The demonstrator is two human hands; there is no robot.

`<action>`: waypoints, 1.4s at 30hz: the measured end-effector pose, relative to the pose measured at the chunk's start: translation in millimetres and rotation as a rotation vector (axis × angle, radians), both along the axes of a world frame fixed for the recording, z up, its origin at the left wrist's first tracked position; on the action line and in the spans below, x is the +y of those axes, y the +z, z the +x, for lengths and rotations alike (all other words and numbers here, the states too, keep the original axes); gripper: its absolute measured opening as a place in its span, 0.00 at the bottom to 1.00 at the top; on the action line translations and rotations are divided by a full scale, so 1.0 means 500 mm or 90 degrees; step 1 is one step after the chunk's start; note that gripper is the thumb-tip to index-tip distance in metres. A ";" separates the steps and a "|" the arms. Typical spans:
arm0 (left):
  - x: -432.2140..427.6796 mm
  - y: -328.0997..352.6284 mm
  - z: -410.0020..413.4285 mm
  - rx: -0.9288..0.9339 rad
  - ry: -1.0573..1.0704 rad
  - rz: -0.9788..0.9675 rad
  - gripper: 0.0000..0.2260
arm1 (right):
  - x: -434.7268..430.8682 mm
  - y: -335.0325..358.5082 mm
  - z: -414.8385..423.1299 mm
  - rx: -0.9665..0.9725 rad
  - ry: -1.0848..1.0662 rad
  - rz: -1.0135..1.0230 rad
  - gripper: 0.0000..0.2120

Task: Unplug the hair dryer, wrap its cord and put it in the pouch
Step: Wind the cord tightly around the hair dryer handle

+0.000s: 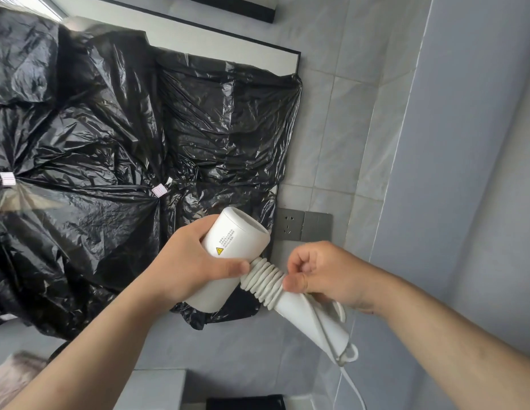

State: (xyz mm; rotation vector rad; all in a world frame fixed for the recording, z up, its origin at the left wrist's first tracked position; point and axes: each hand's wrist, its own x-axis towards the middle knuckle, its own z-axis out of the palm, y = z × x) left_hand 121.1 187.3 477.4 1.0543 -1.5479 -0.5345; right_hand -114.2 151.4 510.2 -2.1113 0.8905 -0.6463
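A white hair dryer (237,238) is held in front of the wall, its barrel pointing up and to the right. My left hand (187,261) is closed around the barrel. The white cord (263,281) is coiled in several tight turns around the top of the handle (311,318). My right hand (323,273) pinches the cord at the end of the coil. The rest of the cord runs down along the handle, loops at its end and hangs off the bottom edge. The plug and the pouch are not in view.
A grey wall socket (290,224) with a blank plate beside it sits just behind the dryer, with nothing plugged in. Crinkled black plastic sheeting (110,143) covers the mirror on the left. Grey tiles (361,113) fill the right. A dark object (246,403) lies at the bottom edge.
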 end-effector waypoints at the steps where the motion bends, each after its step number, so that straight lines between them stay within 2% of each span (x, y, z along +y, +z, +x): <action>1: 0.001 -0.004 -0.001 -0.011 -0.003 -0.007 0.26 | 0.000 -0.003 -0.001 -0.016 0.008 0.041 0.13; 4: -0.002 -0.011 -0.003 -0.055 0.015 -0.050 0.26 | -0.003 -0.022 0.000 -0.055 0.006 0.142 0.12; 7: -0.002 -0.012 -0.008 -0.103 0.008 -0.062 0.27 | -0.006 -0.048 0.003 -0.076 -0.047 0.222 0.03; 12: -0.003 -0.020 -0.012 -0.099 -0.045 -0.011 0.25 | -0.003 -0.082 0.004 -0.117 -0.065 0.275 0.09; 15: -0.006 -0.019 -0.006 -0.093 -0.081 0.047 0.25 | -0.004 -0.068 -0.003 -0.085 0.010 0.330 0.16; 17: -0.003 -0.015 -0.003 -0.091 -0.110 0.072 0.24 | -0.002 -0.046 -0.008 0.016 0.088 0.293 0.19; 19: -0.001 -0.009 0.000 -0.094 -0.123 0.083 0.24 | 0.005 -0.025 -0.010 0.147 0.132 0.193 0.16; 22: -0.002 -0.005 0.001 -0.104 -0.123 0.089 0.25 | 0.006 -0.016 -0.007 0.205 0.137 0.109 0.15; 25: -0.004 -0.008 0.005 -0.092 -0.123 0.095 0.24 | 0.004 -0.031 -0.004 0.166 0.141 0.076 0.26; 27: -0.004 -0.013 0.010 -0.067 -0.117 0.102 0.24 | -0.002 -0.053 -0.006 0.098 0.153 0.101 0.28; 30: -0.007 -0.022 0.011 -0.054 -0.097 0.103 0.24 | -0.010 -0.089 -0.005 -0.003 0.141 0.170 0.25; 32: -0.011 -0.031 0.007 -0.051 -0.072 0.086 0.25 | -0.012 -0.101 -0.004 -0.044 0.117 0.183 0.18; 35: -0.008 -0.044 -0.005 -0.124 0.033 0.015 0.37 | -0.012 -0.095 -0.009 -0.095 0.079 0.189 0.13; 39: 0.025 -0.041 -0.043 -0.387 0.233 -0.099 0.60 | -0.017 -0.087 -0.009 -0.121 0.080 0.177 0.15; 42: 0.029 -0.039 -0.064 -0.461 0.278 -0.197 0.66 | -0.019 -0.081 -0.011 -0.171 0.095 0.197 0.16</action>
